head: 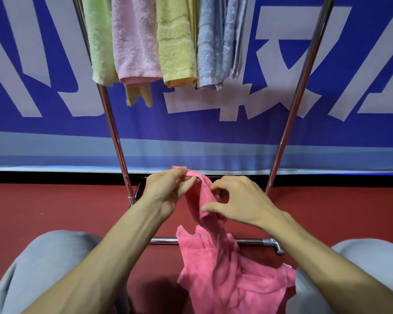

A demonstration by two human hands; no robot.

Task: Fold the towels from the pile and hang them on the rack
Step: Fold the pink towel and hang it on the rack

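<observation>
Floor [55, 207]: two hands [168, 191] [238, 200], one held towel [225, 268].

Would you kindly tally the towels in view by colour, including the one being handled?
Light green towel: 1
Pale pink towel: 1
Yellow towel: 1
Blue towel: 1, possibly 2; folds hide it
Bright pink towel, held by left hand and right hand: 1
Yellowish end below pale pink: unclear whose
Total: 5 at least
</observation>
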